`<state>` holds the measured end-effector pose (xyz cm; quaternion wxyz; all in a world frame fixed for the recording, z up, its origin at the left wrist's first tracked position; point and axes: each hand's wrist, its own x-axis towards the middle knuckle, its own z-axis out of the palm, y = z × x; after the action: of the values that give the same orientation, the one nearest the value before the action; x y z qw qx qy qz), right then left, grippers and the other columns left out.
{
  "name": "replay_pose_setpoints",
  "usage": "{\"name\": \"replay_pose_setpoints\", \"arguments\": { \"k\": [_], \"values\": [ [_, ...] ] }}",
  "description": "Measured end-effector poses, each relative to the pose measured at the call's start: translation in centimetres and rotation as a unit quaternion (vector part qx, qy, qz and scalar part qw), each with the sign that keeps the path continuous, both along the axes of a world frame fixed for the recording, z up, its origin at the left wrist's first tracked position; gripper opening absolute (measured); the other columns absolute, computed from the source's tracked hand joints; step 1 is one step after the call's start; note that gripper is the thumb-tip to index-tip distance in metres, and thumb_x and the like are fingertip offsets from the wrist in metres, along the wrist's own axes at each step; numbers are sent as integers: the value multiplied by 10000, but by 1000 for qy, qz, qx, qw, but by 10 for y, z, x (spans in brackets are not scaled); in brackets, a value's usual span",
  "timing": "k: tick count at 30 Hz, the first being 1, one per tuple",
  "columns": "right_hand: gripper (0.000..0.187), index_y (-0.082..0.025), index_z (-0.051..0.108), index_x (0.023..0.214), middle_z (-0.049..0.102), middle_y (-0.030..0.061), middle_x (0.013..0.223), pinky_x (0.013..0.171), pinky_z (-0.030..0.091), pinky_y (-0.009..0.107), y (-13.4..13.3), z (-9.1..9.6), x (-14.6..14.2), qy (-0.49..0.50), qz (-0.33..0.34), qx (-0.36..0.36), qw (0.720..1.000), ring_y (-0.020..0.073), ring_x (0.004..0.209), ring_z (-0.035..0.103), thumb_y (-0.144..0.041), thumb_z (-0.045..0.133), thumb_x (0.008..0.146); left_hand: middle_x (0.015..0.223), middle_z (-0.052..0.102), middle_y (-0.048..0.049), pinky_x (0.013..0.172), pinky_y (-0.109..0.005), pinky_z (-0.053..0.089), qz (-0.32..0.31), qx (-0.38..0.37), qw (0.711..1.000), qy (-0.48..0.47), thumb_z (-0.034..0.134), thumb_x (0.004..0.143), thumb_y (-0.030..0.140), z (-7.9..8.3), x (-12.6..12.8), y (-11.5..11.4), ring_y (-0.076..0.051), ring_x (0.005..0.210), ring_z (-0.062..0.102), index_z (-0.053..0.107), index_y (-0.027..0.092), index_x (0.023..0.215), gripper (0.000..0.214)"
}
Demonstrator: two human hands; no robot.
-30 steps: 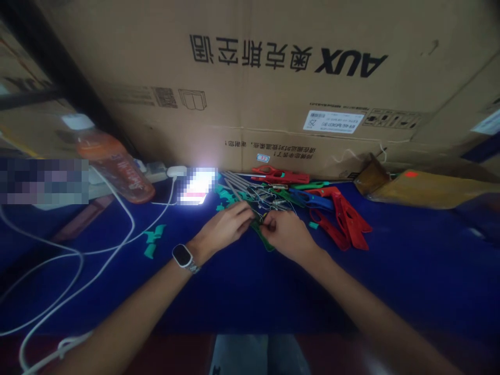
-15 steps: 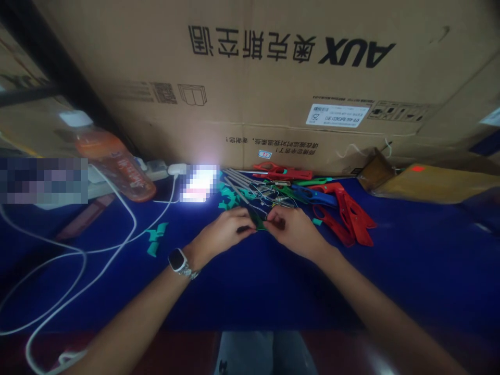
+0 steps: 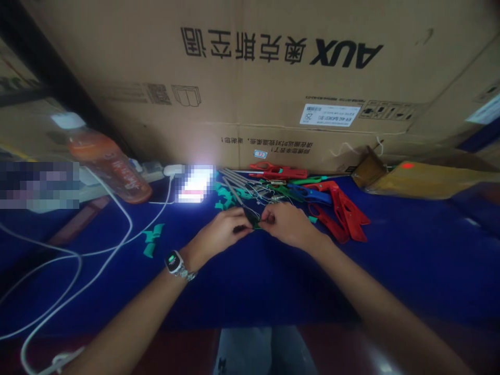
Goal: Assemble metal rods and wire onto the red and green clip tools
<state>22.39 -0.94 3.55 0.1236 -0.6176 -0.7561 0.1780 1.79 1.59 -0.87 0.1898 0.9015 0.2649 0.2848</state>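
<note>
My left hand (image 3: 230,225) pinches a dark green plastic piece (image 3: 254,219) that looks like a lighter handle, mostly hidden by the fingers. From the other side, the fingertips of my right hand (image 3: 282,221) close on the same piece; a thin pale wire runs close to them. Just beyond both hands lies a heap of grey metal tubes (image 3: 233,179), thin wires and small metal parts. Teal plastic bits (image 3: 226,197) are scattered left of the heap. Red lighter handles (image 3: 349,213) and a blue one (image 3: 314,195) lie to the right of my right hand.
A large cardboard box (image 3: 242,78) stands behind the blue tabletop (image 3: 250,281). On the left are an orange drink bottle (image 3: 109,161), a glowing phone (image 3: 195,183), white cables (image 3: 105,250) and more teal bits. A yellow packet (image 3: 414,181) lies at the right back.
The view has shifted slightly, and my watch screen has lit up. Both hands stay together on the green piece, with the right fingertips a little closer to the left.
</note>
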Motion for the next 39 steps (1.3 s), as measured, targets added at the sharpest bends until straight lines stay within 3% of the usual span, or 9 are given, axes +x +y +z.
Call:
{"name": "replay_pose_setpoints", "arguments": {
  "k": [6,10,14,21,31,39],
  "values": [
    [31,-244,715,799,742,-21,782,601,349,264,0,1,1,20,35,-4,999,163,748,666,-213,720,799,874,676,-18,732,-262,526,22,-28,999,-8,665,903,163,0,-1,0,-134,776,645,716,188,892,58],
    [48,-236,699,815,706,-39,742,594,328,247,-6,-9,9,42,65,28,997,121,668,622,-195,724,811,801,635,1,654,-246,501,60,-60,996,-28,683,887,189,-2,-1,0,-118,690,596,662,169,861,38],
    [42,-224,702,871,689,-33,770,606,338,230,-10,-19,16,82,88,53,991,98,641,588,-203,710,835,787,632,9,634,-241,491,58,-72,995,-34,683,894,216,0,0,-2,-112,669,585,643,170,877,63],
    [82,-223,712,895,687,-24,777,605,327,234,-7,-17,17,39,120,77,989,115,678,600,-183,695,824,846,659,-18,659,-247,480,57,-63,996,-10,655,932,279,4,5,-5,-133,746,621,735,195,956,119],
    [78,-221,707,911,674,-25,769,614,368,228,-7,-22,22,88,97,81,988,104,651,590,-228,716,834,785,705,-13,594,-224,448,80,-161,980,-84,722,871,291,-6,7,3,-130,690,615,743,184,847,112],
    [70,-188,696,853,648,-3,766,627,413,234,-4,-30,26,153,109,95,978,109,648,569,-147,640,856,798,696,-13,608,-234,449,83,-126,983,-103,683,904,270,-10,8,5,-127,697,614,744,190,890,102]
  ]
}}
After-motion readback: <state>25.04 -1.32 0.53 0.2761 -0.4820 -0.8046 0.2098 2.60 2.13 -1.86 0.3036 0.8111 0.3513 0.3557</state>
